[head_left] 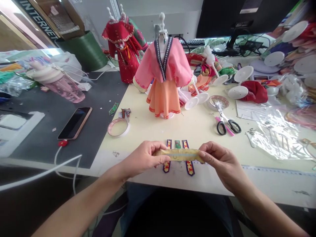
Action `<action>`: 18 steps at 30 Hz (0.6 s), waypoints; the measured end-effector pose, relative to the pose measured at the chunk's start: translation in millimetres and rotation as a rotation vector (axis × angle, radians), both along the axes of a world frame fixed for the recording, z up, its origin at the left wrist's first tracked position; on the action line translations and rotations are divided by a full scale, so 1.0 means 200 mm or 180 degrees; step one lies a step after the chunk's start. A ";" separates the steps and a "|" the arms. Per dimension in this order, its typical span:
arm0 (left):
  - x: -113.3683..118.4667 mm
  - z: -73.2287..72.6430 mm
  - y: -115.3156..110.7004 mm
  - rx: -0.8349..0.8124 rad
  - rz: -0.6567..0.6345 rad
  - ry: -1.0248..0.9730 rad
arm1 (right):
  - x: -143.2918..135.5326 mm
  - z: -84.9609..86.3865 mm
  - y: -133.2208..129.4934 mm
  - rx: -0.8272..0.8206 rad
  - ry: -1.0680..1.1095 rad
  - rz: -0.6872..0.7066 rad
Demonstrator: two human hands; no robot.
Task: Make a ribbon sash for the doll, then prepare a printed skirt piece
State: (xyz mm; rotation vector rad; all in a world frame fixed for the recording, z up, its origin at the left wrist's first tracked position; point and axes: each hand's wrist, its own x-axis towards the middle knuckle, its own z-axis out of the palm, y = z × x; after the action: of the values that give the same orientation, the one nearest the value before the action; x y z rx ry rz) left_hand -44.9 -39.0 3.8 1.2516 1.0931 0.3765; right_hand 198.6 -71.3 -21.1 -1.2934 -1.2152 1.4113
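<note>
A yellowish fabric strip [181, 154] with a pale line along its middle is stretched level between my two hands, above the front of the table. My left hand [145, 156] pinches its left end between thumb and fingers. At the other end, my right hand [219, 159] grips it the same way. Beneath the strip lie two patterned bands with dark borders and pointed ends, a left band [167, 167] and a right band [190, 168]. Between them sits a small green patterned piece [177, 144], partly covered by the strip.
A small dress form wears a pink top [148, 67] and orange skirt [164, 98]. Scissors [223, 118] rest by a tape roll [219, 102]; another tape roll [118, 127] lies left. A phone [75, 123], pink bottle [63, 84] and clear plastic bags [278, 138] flank the work area.
</note>
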 end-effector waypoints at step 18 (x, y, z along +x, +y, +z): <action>-0.03 -0.04 0.06 0.0705 0.0706 -0.0002 | 0.04 0.03 0.08 0.0306 -0.0477 -0.0129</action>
State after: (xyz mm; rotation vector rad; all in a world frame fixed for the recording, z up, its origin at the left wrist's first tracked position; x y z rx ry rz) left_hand -51.1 -27.0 -3.6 1.3260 1.2185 0.6814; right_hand 207.1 -54.7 -15.9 -1.3685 -1.3321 1.2302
